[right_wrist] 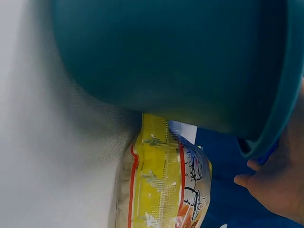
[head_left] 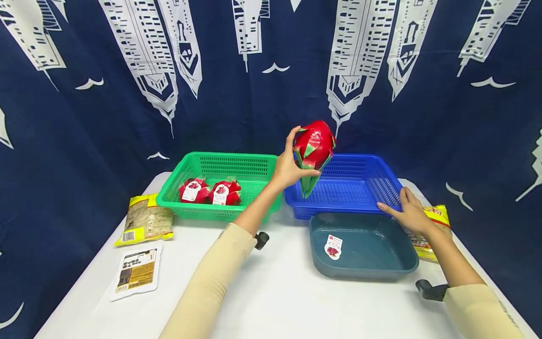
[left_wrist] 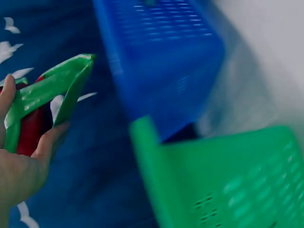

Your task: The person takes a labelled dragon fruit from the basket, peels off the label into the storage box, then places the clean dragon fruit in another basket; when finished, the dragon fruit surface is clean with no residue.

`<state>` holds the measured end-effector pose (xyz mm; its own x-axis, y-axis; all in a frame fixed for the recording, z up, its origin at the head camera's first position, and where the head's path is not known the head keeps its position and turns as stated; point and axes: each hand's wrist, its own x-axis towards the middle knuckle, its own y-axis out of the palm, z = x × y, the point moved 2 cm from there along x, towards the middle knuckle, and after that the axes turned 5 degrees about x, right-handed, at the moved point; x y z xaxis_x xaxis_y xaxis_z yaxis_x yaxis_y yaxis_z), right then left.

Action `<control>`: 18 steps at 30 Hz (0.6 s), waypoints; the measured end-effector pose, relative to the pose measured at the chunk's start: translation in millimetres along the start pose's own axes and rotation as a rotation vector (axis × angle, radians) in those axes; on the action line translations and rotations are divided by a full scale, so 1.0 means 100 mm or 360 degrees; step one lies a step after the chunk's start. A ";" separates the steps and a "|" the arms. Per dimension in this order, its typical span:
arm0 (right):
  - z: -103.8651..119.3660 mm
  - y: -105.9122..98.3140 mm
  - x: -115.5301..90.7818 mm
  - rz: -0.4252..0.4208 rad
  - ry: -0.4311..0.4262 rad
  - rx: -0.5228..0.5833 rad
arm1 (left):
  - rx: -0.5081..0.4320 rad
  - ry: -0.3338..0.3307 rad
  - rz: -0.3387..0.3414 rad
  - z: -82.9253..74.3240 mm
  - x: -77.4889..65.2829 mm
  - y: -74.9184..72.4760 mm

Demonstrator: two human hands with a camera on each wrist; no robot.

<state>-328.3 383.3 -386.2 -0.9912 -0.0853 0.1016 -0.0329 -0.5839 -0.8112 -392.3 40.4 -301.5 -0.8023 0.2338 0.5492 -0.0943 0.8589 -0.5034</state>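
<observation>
Head cam: left hand [head_left: 290,167] grips dragon fruit [head_left: 314,146]; wrist cam blurry.

Labels everywhere, none legible: white tags on the two dragon fruits [head_left: 209,192] in the green basket [head_left: 254,165], a loose tag [head_left: 333,246] in the teal tray [head_left: 406,263], print on the packets [head_left: 137,270] at nine o'clock.

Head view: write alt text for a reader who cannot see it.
A person's left hand holds a red and green dragon fruit above a blue basket, while the right hand rests on that basket's near right corner. On the white table also sit a green basket with two dragon fruits and a teal tray.
</observation>
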 end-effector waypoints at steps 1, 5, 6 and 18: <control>0.01 0.00 0.01 -0.0005 0.0003 0.0001 | 0.0048 -0.0014 -0.0019 0.06 0.06 0.07; 0.03 -0.02 0.01 -0.0021 0.0013 -0.0014 | 0.0176 -0.0099 -0.0012 0.31 0.18 0.35; 0.04 -0.02 0.01 -0.0023 0.0018 -0.0019 | 0.0209 -0.0129 0.0008 0.36 0.18 0.41; 0.01 0.04 -0.03 -0.0053 0.0070 0.0024 | 0.0479 -0.0478 0.0435 0.47 0.15 0.87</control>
<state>-325.0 380.8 -389.1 -0.9942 -0.0302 0.1030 -0.0646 -0.5980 -0.7989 -440.3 97.4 -368.1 -0.9514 0.2525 0.1763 0.0130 0.6049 -0.7962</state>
